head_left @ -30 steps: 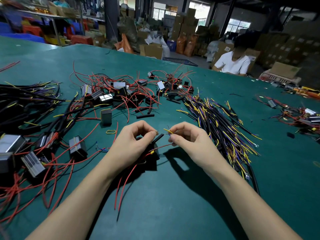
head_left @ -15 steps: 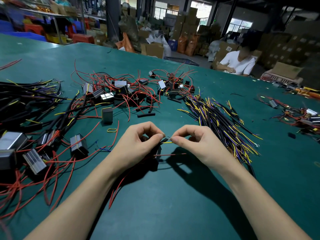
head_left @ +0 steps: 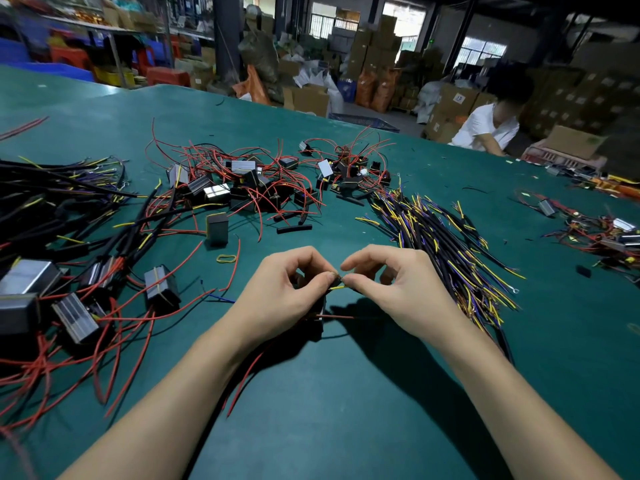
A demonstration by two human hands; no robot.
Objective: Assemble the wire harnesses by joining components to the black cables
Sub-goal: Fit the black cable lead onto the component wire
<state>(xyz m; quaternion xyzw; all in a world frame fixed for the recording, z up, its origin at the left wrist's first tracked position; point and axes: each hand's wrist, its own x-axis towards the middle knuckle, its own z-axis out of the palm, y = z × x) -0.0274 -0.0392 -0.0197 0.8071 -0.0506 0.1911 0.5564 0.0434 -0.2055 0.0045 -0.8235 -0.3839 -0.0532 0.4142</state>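
Left hand (head_left: 277,292) pinched the black component (head_left: 320,306), right hand (head_left: 391,289) pinched the yellow wire (head_left: 337,288); best joined near the tip, steadily.

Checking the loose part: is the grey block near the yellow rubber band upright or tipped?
Upright. The grey block stands on end on the green table, apart from the yellow rubber band.

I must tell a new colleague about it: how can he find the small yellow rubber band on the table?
Start at the green table and find the left hand. Just beyond it, toward the grey block, lies the yellow rubber band. It alone is a closed, flat loop; the yellow wires nearby are straight strands.
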